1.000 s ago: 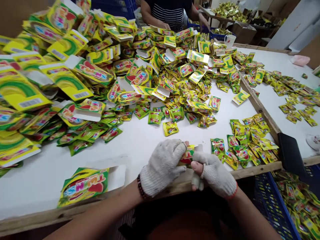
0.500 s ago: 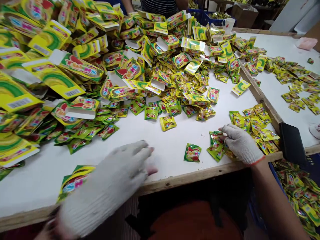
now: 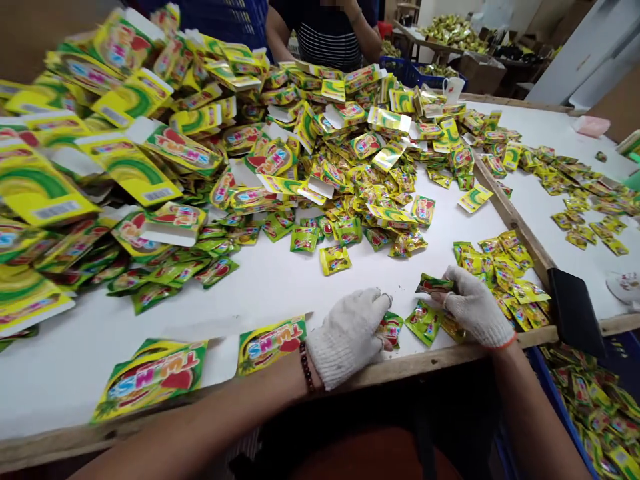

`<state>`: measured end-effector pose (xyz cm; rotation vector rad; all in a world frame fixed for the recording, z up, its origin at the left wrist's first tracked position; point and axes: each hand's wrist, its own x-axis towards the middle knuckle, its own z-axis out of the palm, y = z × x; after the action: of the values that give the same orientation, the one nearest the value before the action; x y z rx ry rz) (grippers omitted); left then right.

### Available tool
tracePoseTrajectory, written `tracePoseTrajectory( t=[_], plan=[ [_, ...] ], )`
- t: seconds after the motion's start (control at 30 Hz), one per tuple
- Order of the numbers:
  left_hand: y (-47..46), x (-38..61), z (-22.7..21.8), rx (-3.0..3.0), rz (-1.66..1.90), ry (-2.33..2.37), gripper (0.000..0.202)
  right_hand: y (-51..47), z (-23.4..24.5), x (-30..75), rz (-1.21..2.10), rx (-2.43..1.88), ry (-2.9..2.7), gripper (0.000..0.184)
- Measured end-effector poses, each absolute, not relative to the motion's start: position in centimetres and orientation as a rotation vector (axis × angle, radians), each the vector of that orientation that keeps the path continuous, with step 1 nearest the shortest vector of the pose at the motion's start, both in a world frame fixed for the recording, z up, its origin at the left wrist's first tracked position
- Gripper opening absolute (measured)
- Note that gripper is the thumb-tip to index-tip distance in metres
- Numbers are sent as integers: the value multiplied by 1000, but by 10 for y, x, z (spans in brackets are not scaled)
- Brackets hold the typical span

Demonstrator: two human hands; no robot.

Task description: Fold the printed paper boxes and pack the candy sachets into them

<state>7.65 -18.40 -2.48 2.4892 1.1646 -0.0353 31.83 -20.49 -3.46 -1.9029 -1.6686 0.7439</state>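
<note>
While your right hand [image 3: 476, 307] grasps the raised sachet [image 3: 433, 285] by its near end, your left hand [image 3: 350, 340] lies over the covered sachet [image 3: 393, 329] on the surface [image 3: 280, 277]. Whether the left grip is clenched on it cannot be told; the fingers hide the contact.

Caution: the right grip takes only one end, so the raised sachet could slip, or drag the flat green sachet [image 3: 424, 322] just below it. Your left forearm passes close by the right-hand box [image 3: 273, 341]; a low sweep could push this box, and the left-hand box [image 3: 153, 377] beside it, over the wooden edge [image 3: 410, 365]. The box pile [image 3: 200, 133] is loosely heaped and could slide if knocked. The phone [image 3: 577, 310] overhangs the blue crate [image 3: 555, 407] and could fall if your right arm nudges it.

Count: gloved hands, two; boxes at the front edge, two; lone yellow sachet [image 3: 335, 259], one; phone, one; mug [image 3: 453, 89], one. Box pile and yellow sachet group [image 3: 505, 267]: items overlap, not countable.
</note>
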Motion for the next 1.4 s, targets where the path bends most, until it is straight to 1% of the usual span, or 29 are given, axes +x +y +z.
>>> tracePoseTrajectory(
  t=[0.1, 0.13, 0.27, 0.33, 0.4, 0.5, 0.57, 0.67, 0.77, 0.83, 0.93, 1.07, 1.1, 1.17, 1.23, 1.27, 1.33, 1.4],
  plan=[
    [-167, 62, -14, 2487, -65, 1314, 19, -209, -32, 313, 740, -1783, -1563, 15],
    [-157, 56, -11, 2494, -68, 1402, 18, -209, -31, 311, 737, -1763, -1551, 17],
    [-110, 33, -12, 2450, -69, 1749, 23, -206, -24, 297, 795, -1675, -1515, 20],
    [-94, 27, -17, 2392, -81, 1763, 30, -205, -25, 292, 893, -1626, -1453, 22],
    [-90, 26, -21, 2317, 3, 1694, 31, -205, -28, 288, 991, -1596, -1393, 25],
    [-105, 31, -25, 2061, 343, 1556, 22, -208, -35, 283, 1036, -1591, -1331, 28],
    [-124, 38, -27, 1763, 531, 1401, 22, -212, -36, 277, 1055, -1565, -1281, 29],
    [-153, 50, -31, 1355, 599, 1099, 33, -217, -34, 264, 1129, -1486, -1203, 28],
    [-172, 59, -35, 1162, 593, 845, 43, -217, -33, 253, 1156, -1431, -1225, 26],
    [-178, 63, -35, 1097, 615, 777, 49, -215, -35, 248, 1097, -1428, -1294, 23],
    [-180, 64, -32, 1123, 610, 823, 53, -213, -40, 244, 1018, -1436, -1345, 21],
    [-179, 65, -27, 1231, 548, 886, 48, -218, -44, 240, 1005, -1423, -1267, 23],
    [-179, 66, -26, 1253, 539, 886, 48, -220, -45, 240, 974, -1435, -1248, 26],
    [-181, 70, -23, 1322, 497, 866, 46, -223, -45, 241, 967, -1423, -1242, 38],
    [-182, 77, -19, 1383, 436, 838, 43, -223, -43, 243, 1054, -1380, -1265, 47],
    [-182, 81, -17, 1433, 409, 830, 42, -222, -42, 245, 1095, -1369, -1276, 46],
    [-174, 87, -14, 1618, 361, 840, 39, -219, -41, 249, 1091, -1401, -1272, 40],
    [-155, 87, -8, 1952, 336, 927, 39, -215, -40, 252, 1052, -1448, -1194, 37]
  ],
)
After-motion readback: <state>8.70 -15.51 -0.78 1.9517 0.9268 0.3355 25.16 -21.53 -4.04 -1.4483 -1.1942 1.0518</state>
